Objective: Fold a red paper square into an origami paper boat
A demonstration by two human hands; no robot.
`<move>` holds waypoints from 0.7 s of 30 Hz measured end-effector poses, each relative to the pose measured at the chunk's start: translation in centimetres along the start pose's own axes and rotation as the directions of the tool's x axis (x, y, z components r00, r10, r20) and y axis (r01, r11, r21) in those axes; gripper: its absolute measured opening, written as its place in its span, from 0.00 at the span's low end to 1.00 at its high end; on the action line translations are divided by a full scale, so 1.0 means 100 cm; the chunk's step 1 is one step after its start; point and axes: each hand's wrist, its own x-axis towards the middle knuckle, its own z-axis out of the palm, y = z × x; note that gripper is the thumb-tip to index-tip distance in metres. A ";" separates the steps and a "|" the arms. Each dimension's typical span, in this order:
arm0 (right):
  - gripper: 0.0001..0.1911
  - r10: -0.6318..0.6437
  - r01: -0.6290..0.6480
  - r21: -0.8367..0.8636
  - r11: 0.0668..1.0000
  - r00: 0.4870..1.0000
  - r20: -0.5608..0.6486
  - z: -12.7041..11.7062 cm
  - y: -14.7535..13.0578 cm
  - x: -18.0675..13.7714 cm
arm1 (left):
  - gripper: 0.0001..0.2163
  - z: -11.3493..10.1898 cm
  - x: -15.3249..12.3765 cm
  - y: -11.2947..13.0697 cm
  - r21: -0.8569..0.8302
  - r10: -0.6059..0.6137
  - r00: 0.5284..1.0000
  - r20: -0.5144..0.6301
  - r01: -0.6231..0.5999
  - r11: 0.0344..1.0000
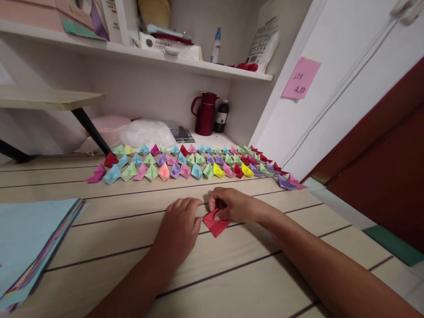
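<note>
A small piece of red folded paper, diamond-like with crease lines, lies at the middle of the table. My right hand reaches in from the right and grips its upper edge, thumb pressed on the paper and fingers curled behind. My left hand rests on the table just left of the paper. Its forefinger and thumb are apart, with the thumb tip close to the paper's left corner; whether it touches I cannot tell. Beyond both hands stand rows of small folded paper boats in many colours.
A stack of coloured paper sheets lies at the left of the striped wooden table. Behind the boats are a clear plastic bag, a dark red jug and a dark bottle. A white shelf spans above.
</note>
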 end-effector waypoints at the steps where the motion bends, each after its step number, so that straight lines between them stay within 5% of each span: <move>1: 0.08 0.006 -0.005 0.071 0.997 1.000 -0.011 0.001 0.002 0.001 | 0.14 0.001 0.000 -0.001 -0.022 -0.013 1.000 -0.019 0.012 1.000; 6: 0.08 0.069 -0.015 0.393 0.920 0.990 -0.124 0.005 0.008 0.007 | 0.16 0.003 0.001 -0.005 -0.212 -0.141 0.986 -0.088 0.120 0.970; 13: 0.13 0.055 0.124 0.583 0.803 0.958 -0.280 0.017 -0.002 0.013 | 0.07 -0.003 0.005 0.000 -0.375 -0.251 0.968 -0.027 0.224 0.900; 18: 0.13 -0.077 0.250 0.515 0.820 0.939 -0.334 0.029 -0.011 0.012 | 0.04 -0.006 0.006 0.002 -0.521 -0.388 0.917 -0.091 0.288 0.803; 21: 0.13 -0.192 0.327 0.314 0.891 0.900 -0.392 0.030 -0.017 0.008 | 0.06 -0.005 0.004 0.004 -0.449 -0.251 0.939 -0.234 0.124 0.885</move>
